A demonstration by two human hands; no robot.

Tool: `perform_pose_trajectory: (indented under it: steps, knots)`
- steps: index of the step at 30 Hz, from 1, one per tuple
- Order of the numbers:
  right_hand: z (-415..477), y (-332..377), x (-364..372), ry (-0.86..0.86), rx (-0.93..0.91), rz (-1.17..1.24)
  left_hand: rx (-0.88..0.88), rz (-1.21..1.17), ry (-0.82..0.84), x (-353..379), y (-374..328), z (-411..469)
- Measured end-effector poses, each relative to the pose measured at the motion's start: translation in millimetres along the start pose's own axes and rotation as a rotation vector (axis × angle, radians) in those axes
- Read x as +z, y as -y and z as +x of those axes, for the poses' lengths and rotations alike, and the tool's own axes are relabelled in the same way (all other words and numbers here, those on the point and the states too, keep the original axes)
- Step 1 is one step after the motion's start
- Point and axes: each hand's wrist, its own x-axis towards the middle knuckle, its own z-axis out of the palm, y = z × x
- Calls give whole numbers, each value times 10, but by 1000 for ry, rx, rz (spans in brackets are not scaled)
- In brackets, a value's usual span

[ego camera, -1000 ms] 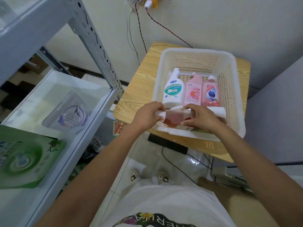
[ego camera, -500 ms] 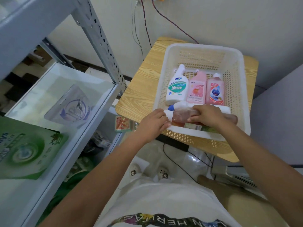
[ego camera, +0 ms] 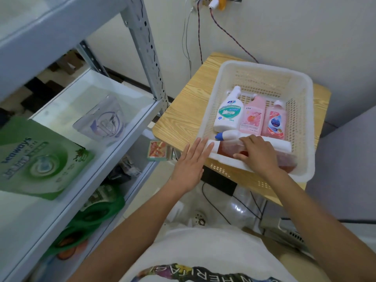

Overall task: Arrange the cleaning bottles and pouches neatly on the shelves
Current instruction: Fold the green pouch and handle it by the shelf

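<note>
A white plastic basket (ego camera: 305, 110) on a small wooden table (ego camera: 183, 110) holds a white bottle with a green label (ego camera: 228, 112), a pink bottle (ego camera: 253, 115) and a red-pink bottle (ego camera: 274, 121), all upright. A white bottle with a blue cap (ego camera: 227, 135) and a reddish-orange bottle (ego camera: 225, 148) lie at the basket's near wall. My right hand (ego camera: 256, 155) rests on the reddish-orange bottle, fingers curled over it. My left hand (ego camera: 192, 161) hovers flat and open just outside the basket's near left corner. On the glass shelf (ego camera: 130, 135) lie a green pouch (ego camera: 38, 159) and a clear purple pouch (ego camera: 101, 121).
The grey metal shelf post (ego camera: 148, 49) stands between shelf and table. Lower shelves hold green pouches (ego camera: 87, 218) and a small patterned box (ego camera: 157, 150). Cables hang on the wall (ego camera: 198, 33) and run across the floor under the table. A grey surface lies at right.
My left hand let go of the reddish-orange bottle's end, drew back out of the basket and opened flat. My right hand stays on the bottle, which sank back into the basket.
</note>
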Motion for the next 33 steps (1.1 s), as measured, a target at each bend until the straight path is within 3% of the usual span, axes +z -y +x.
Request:
perform_pose_trajectory:
  steps: [5, 9, 16, 20, 26, 31, 33]
  knots:
    - [-107, 325, 44, -97, 13, 77, -98, 35, 25, -9, 89, -250]
    - [-191, 844, 231, -127, -163, 33, -356, 8, 24, -33, 370, -778]
    - [-385, 2305, 409, 70, -496, 286, -914, -59, -96, -217, 1007, -2364]
    - [-399, 3031, 407, 176, -521, 437, -1111, -71, -110, -351, 1243, -2996]
    - [-374, 3697, 240, 259, -608, 614, -1257, -259, 125, -151, 1384, -3540]
    - [-181, 4053, -103, 211, -624, 954, -1330, -353, 110, -115, 1431, -3490]
    - [-59, 4169, -200, 223, -618, 1038, -1402, -386, 22, -235, 1464, -3346]
